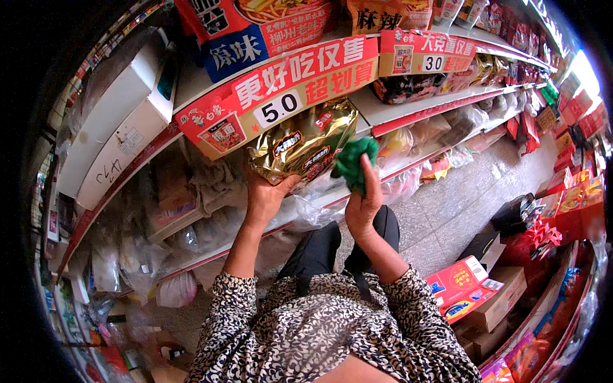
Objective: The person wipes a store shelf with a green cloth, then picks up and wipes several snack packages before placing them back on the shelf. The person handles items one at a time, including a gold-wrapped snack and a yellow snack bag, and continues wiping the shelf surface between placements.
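My left hand (268, 196) grips the lower left end of a shiny gold multipack of instant noodles (306, 143), its thumb along the near edge. The pack is tilted, just under a red and tan shelf price strip (287, 91), which covers part of its upper edge. My right hand (366, 196) holds a bunched green cloth (358, 163) beside the pack's right end. Whether the cloth touches the pack I cannot tell.
Above is a shelf with large noodle bags (287, 28); a white carton (119, 119) stands at its left. Lower shelves hold clear plastic bags (177, 287). On the right, a red box (459, 287) and a cardboard box (500, 299) sit near another shelf.
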A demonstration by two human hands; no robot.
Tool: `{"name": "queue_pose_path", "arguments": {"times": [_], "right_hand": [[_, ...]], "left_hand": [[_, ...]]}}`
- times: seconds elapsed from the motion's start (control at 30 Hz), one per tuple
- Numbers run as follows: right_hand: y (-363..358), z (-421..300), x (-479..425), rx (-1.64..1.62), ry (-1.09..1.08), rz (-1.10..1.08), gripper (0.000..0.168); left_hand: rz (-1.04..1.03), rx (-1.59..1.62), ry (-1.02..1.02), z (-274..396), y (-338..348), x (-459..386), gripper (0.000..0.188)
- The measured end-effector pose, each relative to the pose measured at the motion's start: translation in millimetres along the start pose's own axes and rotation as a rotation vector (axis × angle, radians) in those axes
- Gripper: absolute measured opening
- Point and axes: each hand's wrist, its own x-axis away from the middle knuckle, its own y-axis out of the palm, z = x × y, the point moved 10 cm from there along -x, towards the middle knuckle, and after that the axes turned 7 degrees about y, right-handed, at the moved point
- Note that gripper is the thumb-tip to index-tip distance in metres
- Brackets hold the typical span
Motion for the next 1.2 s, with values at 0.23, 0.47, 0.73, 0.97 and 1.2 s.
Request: {"name": "queue_pose_path", "arguments": {"times": [0.23,0.47,0.73,0.97,1.2], "right_hand": [[91,-52,14,0.373,-0.364,-0.281,0.050],[97,-39,60,0.384,-0.500,-0.365,0.040],[88,27,96,0.505,-0.455,-0.635,0.046],[-4,115,39,-0.244,0.615,-0.010,0.044],[2,65,-123,-0.682,0.560,-0.209,0.042]], "left_hand": [[-0.044,0.127,-0.052,1,8,-3,0.075],[-0.153,-0.046,0.176,17,-4,2,0.079],[-0.065,0.285,-0.034,7,-9,5,0.067],[-0.142,0.084,-0.062,0,10,11,0.077],[-0.086,0.075,0.053,18,10,16,0.084]]}}
